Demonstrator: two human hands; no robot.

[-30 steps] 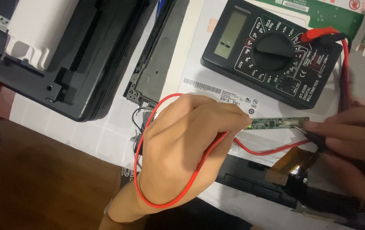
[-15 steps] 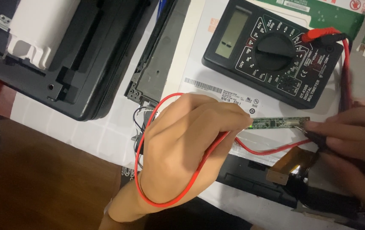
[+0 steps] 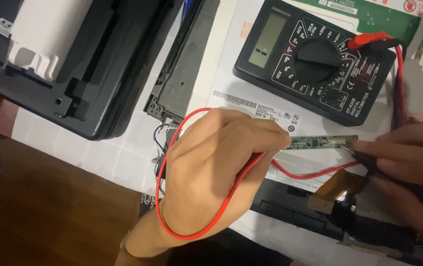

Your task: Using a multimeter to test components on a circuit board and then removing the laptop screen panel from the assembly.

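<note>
1. Your left hand (image 3: 221,167) is clenched around a probe at the left end of the board strip (image 3: 322,142); the probe itself is hidden under your fingers.
2. Your right hand (image 3: 408,157) pinches a dark probe at the strip's right end.
3. The strip is narrow and green. It lies on the white panel (image 3: 231,74), just below the meter (image 3: 315,59).
4. The red lead (image 3: 172,148) loops over your left wrist, passes under the palm and runs below the strip toward your right hand. It fouls wrist travel.
5. The meter is black, with a grey display and a round dial. A red plug (image 3: 369,40) sits at its upper right corner.
6. An amber flex (image 3: 337,189) lies just below the strip, near your right fingers.
7. A barcode label (image 3: 236,100), long and white, sits on the panel between the meter and your left knuckles.
8. The black housing (image 3: 88,74) fills the upper left; a white block (image 3: 49,34) rests in it.
9. Bare brown table (image 3: 49,212) at lower left gives open room.
</note>
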